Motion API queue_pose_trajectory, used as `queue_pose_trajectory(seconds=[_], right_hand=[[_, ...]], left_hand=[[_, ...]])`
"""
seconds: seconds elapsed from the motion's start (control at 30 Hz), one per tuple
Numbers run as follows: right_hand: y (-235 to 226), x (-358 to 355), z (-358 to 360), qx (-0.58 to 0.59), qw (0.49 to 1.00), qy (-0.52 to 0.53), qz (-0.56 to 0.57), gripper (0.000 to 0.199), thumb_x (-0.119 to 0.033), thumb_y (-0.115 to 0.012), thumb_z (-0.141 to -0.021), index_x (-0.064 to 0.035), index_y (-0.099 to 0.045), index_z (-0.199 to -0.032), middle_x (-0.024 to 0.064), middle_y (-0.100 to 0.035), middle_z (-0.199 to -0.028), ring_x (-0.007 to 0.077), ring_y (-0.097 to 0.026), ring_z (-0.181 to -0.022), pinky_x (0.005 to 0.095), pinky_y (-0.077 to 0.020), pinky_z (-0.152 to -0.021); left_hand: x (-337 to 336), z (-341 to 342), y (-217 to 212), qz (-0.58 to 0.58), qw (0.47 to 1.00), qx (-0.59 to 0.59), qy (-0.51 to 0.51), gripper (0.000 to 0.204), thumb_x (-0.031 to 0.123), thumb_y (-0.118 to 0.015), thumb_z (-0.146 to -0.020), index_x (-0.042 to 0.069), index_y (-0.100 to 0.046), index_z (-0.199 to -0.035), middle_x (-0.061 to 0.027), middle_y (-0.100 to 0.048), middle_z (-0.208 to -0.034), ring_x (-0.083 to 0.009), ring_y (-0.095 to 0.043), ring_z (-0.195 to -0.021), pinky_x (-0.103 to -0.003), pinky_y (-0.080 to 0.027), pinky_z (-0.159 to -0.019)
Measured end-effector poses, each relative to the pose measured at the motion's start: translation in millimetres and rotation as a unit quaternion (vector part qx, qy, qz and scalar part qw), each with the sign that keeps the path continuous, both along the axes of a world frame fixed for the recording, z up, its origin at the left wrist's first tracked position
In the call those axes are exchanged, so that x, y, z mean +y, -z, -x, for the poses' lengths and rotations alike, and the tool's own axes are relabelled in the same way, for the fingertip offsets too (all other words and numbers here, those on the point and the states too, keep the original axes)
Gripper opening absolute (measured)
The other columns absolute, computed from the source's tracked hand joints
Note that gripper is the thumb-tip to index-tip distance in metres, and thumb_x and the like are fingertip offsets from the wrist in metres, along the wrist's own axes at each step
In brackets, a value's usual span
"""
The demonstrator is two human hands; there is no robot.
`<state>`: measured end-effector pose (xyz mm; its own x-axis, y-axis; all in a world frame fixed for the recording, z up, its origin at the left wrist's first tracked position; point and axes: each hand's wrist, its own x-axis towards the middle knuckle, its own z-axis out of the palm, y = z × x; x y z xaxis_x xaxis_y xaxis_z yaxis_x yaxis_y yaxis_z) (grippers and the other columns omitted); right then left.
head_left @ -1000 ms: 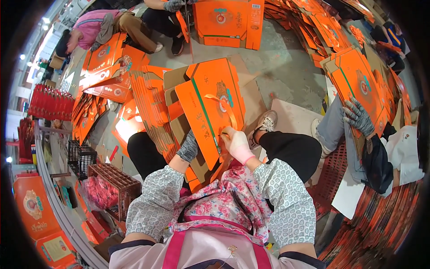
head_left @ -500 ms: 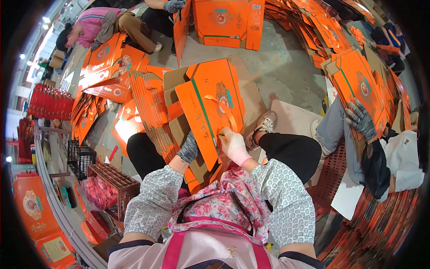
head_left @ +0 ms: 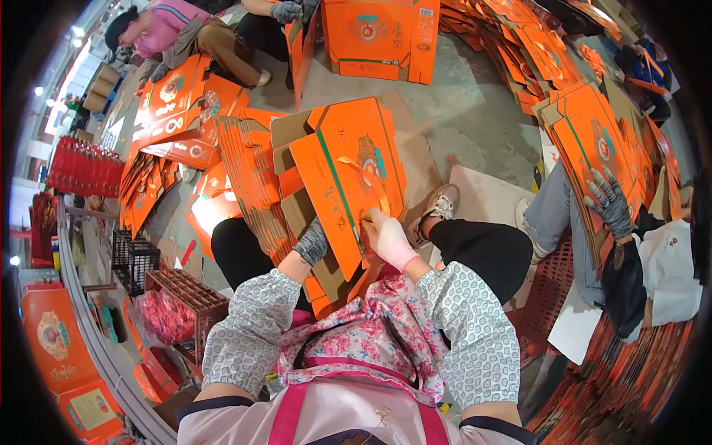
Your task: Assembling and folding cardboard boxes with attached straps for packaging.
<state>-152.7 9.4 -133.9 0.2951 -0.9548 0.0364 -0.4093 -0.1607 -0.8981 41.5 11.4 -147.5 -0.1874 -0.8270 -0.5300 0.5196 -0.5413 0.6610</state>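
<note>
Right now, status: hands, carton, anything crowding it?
Left gray-gloved hand partly hidden behind orange carton. Right white-gloved hand at its front, near orange ribbon. Folded cartons crowd its left side.

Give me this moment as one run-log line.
left hand: partly hidden by orange carton | right hand: at carton front, near ribbon, grip unclear

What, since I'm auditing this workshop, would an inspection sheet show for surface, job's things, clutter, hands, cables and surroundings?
Surface: grey floor, scuffed and stained.
Job's things: orange cardboard carton with a green stripe, tilted between black-trousered legs; thin orange ribbon across its face.
Clutter: stack of folded orange cartons left of it; brown slatted crate with a pink-filled clear bag.
Hands: left hand in a grey striped glove, fingers hidden behind the carton; right hand in a white glove, fingertips near the ribbon, grip unclear.
Cables: nothing seen.
Surroundings: co-worker's grey-gloved hand beside an orange carton pile, right.
</note>
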Motion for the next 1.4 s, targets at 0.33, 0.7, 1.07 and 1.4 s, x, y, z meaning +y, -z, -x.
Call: queue_pose_trajectory(seconds=[0.33,0.7,1.07,1.4], right_hand=[[-5.1,-4.4,1.0,0.023,1.0,0.006,0.008,0.012,-0.011,-0.055,-0.084,-0.0015,-0.057,-0.091,0.0219,-0.059,-0.074,0.0397,-0.059,-0.073,0.0424,-0.0467,-0.062],[-0.1,-18.3,15.1,0.032,0.988,0.067,-0.137,0.024,-0.02,-0.052,-0.086,0.0013,-0.058,-0.096,0.0238,-0.061,-0.09,0.0392,-0.057,-0.09,0.0425,-0.0451,-0.076],[-3.3,-14.4,14.6,0.033,0.994,0.042,-0.092,0.024,-0.02,-0.054,-0.084,0.0001,-0.057,-0.096,0.0239,-0.061,-0.089,0.0406,-0.057,-0.087,0.0445,-0.0455,-0.075],[-7.4,-18.0,15.1,0.077,0.985,0.075,-0.132,0.024,-0.023,-0.058,-0.081,-0.0027,-0.065,-0.091,0.0211,-0.062,-0.085,0.0361,-0.06,-0.086,0.0427,-0.0469,-0.076]], left_hand=[[3.8,5.4,21.4,0.031,0.998,0.007,0.052,0.017,0.018,-0.052,-0.09,0.005,-0.056,-0.1,-0.0077,-0.062,-0.091,-0.0203,-0.059,-0.08,-0.033,-0.05,-0.069],[-4.4,9.2,-0.4,0.058,0.949,-0.187,0.247,0.014,0.012,-0.056,-0.087,0.002,-0.058,-0.097,-0.0073,-0.062,-0.089,-0.0174,-0.056,-0.076,-0.03,-0.047,-0.068],[0.8,11.3,0.4,0.172,0.864,-0.374,0.289,0.017,0.019,-0.058,-0.084,0.003,-0.057,-0.089,-0.0095,-0.061,-0.084,-0.0212,-0.057,-0.077,-0.035,-0.046,-0.071],[-3.5,14.9,44.2,0.226,0.832,-0.431,0.267,0.018,0.02,-0.058,-0.083,0.003,-0.056,-0.086,-0.0102,-0.06,-0.082,-0.0224,-0.057,-0.077,-0.036,-0.046,-0.071]])
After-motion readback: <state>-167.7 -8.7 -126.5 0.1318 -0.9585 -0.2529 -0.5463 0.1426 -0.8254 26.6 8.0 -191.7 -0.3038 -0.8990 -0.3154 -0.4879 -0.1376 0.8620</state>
